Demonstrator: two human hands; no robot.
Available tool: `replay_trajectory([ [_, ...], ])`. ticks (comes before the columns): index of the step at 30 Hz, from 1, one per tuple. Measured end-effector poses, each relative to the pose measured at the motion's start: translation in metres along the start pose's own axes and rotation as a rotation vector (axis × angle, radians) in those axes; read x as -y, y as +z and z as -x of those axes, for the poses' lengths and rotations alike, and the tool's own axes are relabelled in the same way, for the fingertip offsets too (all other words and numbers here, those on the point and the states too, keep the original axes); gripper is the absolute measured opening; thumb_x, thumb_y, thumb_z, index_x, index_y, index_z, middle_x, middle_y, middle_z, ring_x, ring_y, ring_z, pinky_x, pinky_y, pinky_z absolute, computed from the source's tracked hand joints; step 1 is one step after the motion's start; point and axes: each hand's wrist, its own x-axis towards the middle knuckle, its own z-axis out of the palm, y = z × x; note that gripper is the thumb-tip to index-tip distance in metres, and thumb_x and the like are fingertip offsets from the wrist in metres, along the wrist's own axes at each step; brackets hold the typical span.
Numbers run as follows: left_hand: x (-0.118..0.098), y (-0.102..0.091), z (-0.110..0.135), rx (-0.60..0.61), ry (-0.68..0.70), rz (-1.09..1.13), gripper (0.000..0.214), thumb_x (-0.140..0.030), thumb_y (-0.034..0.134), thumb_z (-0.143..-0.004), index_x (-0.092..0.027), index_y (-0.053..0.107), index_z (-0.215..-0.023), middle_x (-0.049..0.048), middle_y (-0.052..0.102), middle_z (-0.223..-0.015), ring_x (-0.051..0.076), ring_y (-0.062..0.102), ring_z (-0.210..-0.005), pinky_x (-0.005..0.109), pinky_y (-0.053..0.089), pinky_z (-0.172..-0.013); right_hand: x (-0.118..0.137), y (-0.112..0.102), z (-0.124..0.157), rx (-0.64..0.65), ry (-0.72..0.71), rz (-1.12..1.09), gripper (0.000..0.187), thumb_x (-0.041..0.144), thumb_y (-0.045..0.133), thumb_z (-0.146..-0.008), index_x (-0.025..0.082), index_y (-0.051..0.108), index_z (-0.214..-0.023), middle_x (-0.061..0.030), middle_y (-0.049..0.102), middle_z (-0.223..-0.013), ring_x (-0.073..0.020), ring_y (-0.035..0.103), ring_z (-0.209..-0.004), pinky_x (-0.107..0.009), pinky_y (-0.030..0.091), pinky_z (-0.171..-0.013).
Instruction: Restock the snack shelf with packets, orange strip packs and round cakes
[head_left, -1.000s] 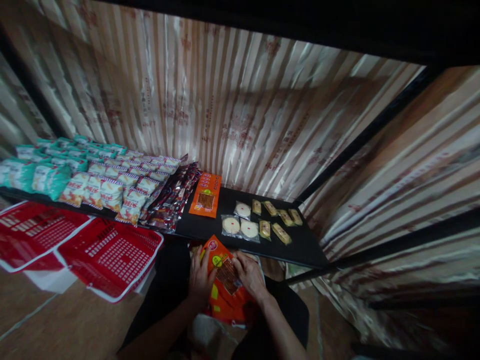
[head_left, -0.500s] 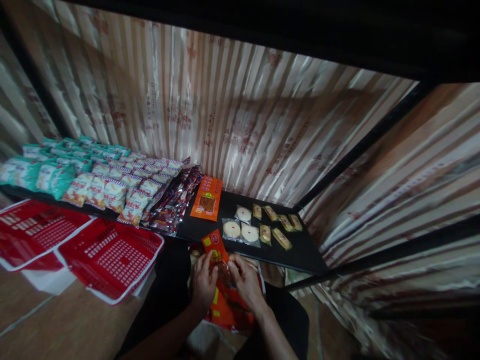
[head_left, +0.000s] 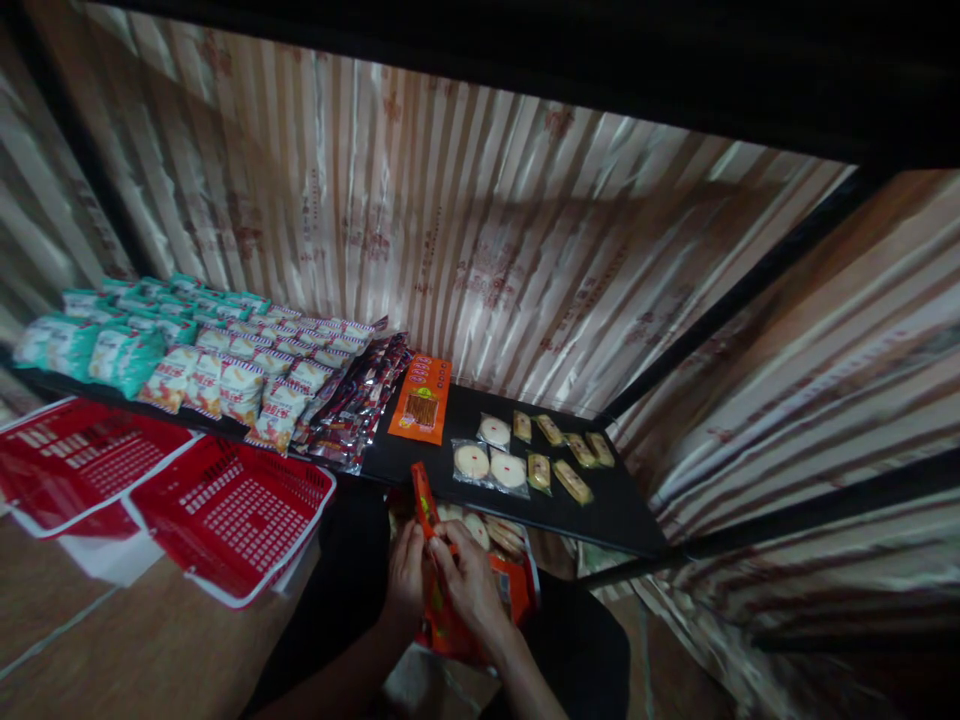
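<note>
Between both hands is an orange snack packet (head_left: 424,492), turned nearly edge-on, its top end pointing toward the shelf. My left hand (head_left: 406,572) is closed around its left side. My right hand (head_left: 463,575) grips the right side, thumb and fingers pressed on it. Beneath the hands, between the knees, a container with a pale rim (head_left: 534,580) holds round wrapped biscuits (head_left: 504,535) and more orange packets (head_left: 513,590). On the black shelf (head_left: 420,475) beyond lies a flat orange packet (head_left: 422,400), with round wrapped biscuits (head_left: 472,460) and small yellow wrapped bars (head_left: 572,482) to its right.
Teal snack bags (head_left: 127,355), white snack bags (head_left: 240,390) and dark shiny packets (head_left: 356,405) fill the shelf's left side. Red baskets (head_left: 232,520) stand on the floor at left. A black bar (head_left: 735,285) slants at right before the striped curtain (head_left: 480,230). Another shelf hangs overhead.
The held orange packet has turned from showing its broad face to nearly edge-on, and my hands have come closer together. More of the biscuits below now show. The view has shifted slightly.
</note>
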Motion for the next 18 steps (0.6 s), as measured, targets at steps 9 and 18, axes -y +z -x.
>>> replay_trajectory([
  [9, -0.02, -0.004, 0.007, 0.034, -0.045, 0.206, 0.041, -0.048, 0.055, -0.075, -0.015, 0.059, -0.099, 0.0102, 0.066, -0.1, 0.023, 0.06, -0.099, 0.032, 0.046, -0.087, 0.006, 0.021, -0.002, -0.015, -0.029, -0.001, 0.019, 0.017, 0.042, -0.083, 0.021, 0.06, -0.082, -0.0044, 0.06, -0.083, -0.0167, 0.055, -0.08, -0.028, 0.045, -0.074],
  [18, -0.014, -0.007, -0.005, -0.048, -0.153, 0.172, 0.037, -0.047, 0.053, -0.076, -0.015, 0.057, -0.094, 0.0096, 0.068, -0.091, 0.022, 0.064, -0.088, 0.032, 0.048, -0.08, 0.0, 0.038, -0.008, -0.015, 0.007, 0.003, 0.024, 0.016, 0.044, -0.08, 0.021, 0.062, -0.095, -0.0074, 0.061, -0.095, -0.0187, 0.056, -0.093, -0.031, 0.045, -0.086],
])
